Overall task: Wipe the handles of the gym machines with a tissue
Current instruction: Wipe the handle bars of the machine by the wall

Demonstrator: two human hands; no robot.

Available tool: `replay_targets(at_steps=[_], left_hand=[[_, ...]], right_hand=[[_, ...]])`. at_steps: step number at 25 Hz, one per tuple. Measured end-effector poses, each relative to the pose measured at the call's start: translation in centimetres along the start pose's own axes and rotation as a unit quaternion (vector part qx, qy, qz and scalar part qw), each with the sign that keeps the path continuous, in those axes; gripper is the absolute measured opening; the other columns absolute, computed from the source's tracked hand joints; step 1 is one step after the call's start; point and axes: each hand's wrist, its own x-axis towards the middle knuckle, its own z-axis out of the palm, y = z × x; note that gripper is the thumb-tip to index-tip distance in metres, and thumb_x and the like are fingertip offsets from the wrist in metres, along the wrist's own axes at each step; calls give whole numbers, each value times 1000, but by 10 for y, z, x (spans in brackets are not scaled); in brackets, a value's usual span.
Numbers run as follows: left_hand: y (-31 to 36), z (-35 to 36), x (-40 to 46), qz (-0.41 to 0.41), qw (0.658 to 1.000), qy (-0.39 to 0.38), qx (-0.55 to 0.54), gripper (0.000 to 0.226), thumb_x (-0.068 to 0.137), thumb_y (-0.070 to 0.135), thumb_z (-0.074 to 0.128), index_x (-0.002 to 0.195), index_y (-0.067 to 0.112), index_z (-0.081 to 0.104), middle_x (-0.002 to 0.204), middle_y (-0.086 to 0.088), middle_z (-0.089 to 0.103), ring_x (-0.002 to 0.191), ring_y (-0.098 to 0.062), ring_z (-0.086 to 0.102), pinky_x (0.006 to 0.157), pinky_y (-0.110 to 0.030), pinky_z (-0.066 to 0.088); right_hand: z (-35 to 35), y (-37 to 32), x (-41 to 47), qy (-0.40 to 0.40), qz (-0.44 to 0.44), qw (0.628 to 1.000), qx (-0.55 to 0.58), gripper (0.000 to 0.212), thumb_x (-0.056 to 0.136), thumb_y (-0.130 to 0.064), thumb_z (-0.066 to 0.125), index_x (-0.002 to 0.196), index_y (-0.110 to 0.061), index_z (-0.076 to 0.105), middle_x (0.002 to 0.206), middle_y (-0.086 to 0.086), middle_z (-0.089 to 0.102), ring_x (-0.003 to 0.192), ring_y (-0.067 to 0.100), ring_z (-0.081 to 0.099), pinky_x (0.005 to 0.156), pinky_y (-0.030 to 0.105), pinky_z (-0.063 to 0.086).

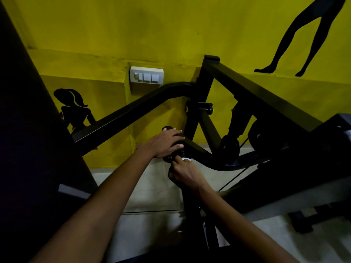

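A black cylindrical handle (168,129) juts from the black gym machine's frame in the middle of the head view. My left hand (164,143) lies over the handle with its fingers wrapped around it. Just below, my right hand (183,172) is closed on a small white tissue (187,159), pressed against the lower end of the handle where it meets the frame. Most of the tissue is hidden inside the fingers.
The black machine frame (247,88) runs up and right, with a pulley and weight discs (230,147) behind the handle. A yellow wall with black silhouettes and a white switch panel (146,76) stands close behind. A dark column (28,130) fills the left. Grey tiled floor (152,186) lies below.
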Motion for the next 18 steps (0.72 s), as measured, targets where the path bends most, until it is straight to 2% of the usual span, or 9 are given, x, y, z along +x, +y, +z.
replay_targets(at_steps=[2,5,7,8,9,10,11,13,18], left_hand=[[-4,5,5,8,1000,-10,-6,48,101,40,37,144,19,41,156,-5,26,147,-21,14,118,-46,8],[-5,12,8,32,999,-22,-16,46,101,40,38,142,21,44,156,-4,27,147,-20,14,119,-50,6],[-1,15,8,49,998,-40,7,44,101,40,36,141,24,45,156,-1,28,147,-18,14,118,-51,1],[1,16,7,53,997,-47,18,44,101,41,35,141,26,44,156,1,28,147,-17,14,118,-51,-1],[3,17,6,53,997,-52,25,44,101,42,35,141,27,44,156,1,28,147,-17,13,117,-51,-2],[5,16,4,53,997,-53,29,44,100,43,34,141,28,43,156,2,28,147,-17,13,117,-52,-2],[7,17,2,53,997,-54,31,45,100,44,34,141,28,43,156,2,28,147,-17,13,118,-52,-2],[11,18,-3,52,997,-52,33,44,101,43,34,141,29,43,156,1,28,147,-18,13,118,-53,-1],[30,20,-22,43,997,-49,35,44,101,43,34,141,28,43,156,1,27,147,-18,13,118,-52,-1]], right_hand=[[7,2,7,-18,-8,1000,-8,20,53,-9,75,44,-15,58,48,4,51,50,21,47,41,20,32],[5,-2,14,-37,20,999,-26,18,52,-12,71,43,-16,57,49,3,51,48,18,46,44,18,14],[-2,-5,15,-29,45,997,-46,10,59,-20,70,51,-18,65,54,2,56,48,17,50,44,19,8],[-6,-8,14,-42,44,997,-54,8,65,-19,68,58,-17,68,60,3,60,52,17,53,42,20,12],[-10,-12,11,-46,37,997,-51,10,73,-14,62,67,-12,70,69,7,62,59,20,56,42,23,24],[-13,-17,9,-55,36,998,-23,17,82,-7,54,78,-5,70,78,13,62,67,25,58,47,31,38],[-16,-21,6,-67,43,997,10,23,88,-4,44,87,-1,67,86,16,62,74,29,59,58,45,46],[-21,-28,0,-69,61,995,41,27,93,-8,39,93,-2,66,90,14,62,77,29,59,71,57,46],[-31,-49,-27,-97,31,995,17,23,93,-9,47,86,-11,68,84,6,62,74,25,58,73,61,47]])
